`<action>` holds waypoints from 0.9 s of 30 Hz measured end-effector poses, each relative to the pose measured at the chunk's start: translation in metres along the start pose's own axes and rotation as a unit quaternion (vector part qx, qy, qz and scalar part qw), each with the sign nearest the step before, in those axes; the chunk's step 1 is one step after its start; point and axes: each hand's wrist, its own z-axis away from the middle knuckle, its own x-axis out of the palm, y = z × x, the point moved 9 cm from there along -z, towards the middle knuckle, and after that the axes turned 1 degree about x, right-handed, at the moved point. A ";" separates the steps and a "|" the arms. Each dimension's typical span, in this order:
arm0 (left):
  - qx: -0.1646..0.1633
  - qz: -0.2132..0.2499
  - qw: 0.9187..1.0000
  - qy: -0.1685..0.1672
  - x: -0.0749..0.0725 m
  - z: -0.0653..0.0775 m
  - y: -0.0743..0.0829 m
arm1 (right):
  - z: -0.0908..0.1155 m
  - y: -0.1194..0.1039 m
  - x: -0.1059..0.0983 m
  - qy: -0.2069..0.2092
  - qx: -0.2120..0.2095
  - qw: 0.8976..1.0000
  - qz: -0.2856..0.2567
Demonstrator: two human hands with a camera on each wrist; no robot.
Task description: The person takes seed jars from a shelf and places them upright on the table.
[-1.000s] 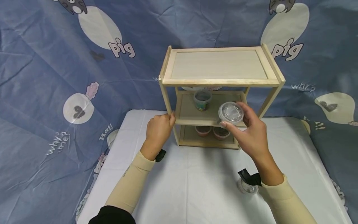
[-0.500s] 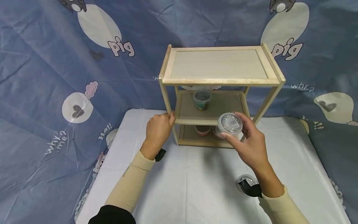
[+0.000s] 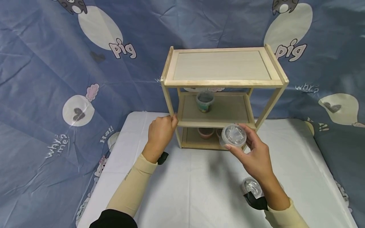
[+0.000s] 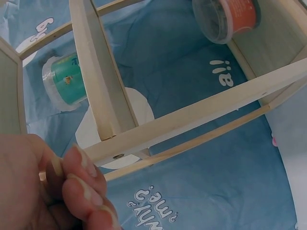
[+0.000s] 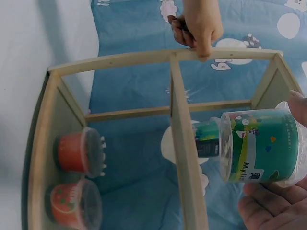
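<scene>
A small wooden shelf rack (image 3: 222,83) with three levels stands on the table. My left hand (image 3: 160,133) grips its front left post (image 4: 192,115) with curled fingers. My right hand (image 3: 256,155) holds a clear-topped plastic tub (image 3: 233,135) between thumb and fingers, in front of the rack's lower right side. In the right wrist view this held tub shows a green label (image 5: 264,146). Another green-labelled tub (image 3: 204,102) stands on the middle shelf. On the bottom shelf sit two red-labelled tubs (image 5: 72,152); the held tub mostly hides one of them in the head view.
A further clear-lidded tub (image 3: 251,186) stands on the white-covered table (image 3: 171,193), partly behind the black strap on my right wrist. A blue printed cloth (image 3: 142,28) hangs right behind the rack and along the left side.
My right hand has lowered the held tub from in front of the middle shelf to the level of the bottom shelf. My left hand stays on the post.
</scene>
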 end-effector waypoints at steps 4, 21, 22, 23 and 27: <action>0.001 0.001 1.000 0.000 0.000 0.000 0.000 | 0.005 0.005 0.001 0.000 0.004 1.000 0.010; -0.004 0.003 1.000 -0.009 0.002 0.000 -0.001 | 0.029 0.030 0.004 -0.010 0.043 0.999 0.029; -0.004 0.003 1.000 -0.010 0.002 0.000 -0.001 | 0.030 0.032 0.004 -0.012 0.043 0.999 0.030; -0.004 0.001 1.000 -0.009 0.002 0.000 -0.001 | 0.031 0.033 0.005 -0.013 0.044 0.998 0.031; -0.005 -0.001 1.000 -0.006 0.001 -0.001 -0.002 | 0.037 0.039 0.007 -0.019 0.045 0.998 0.034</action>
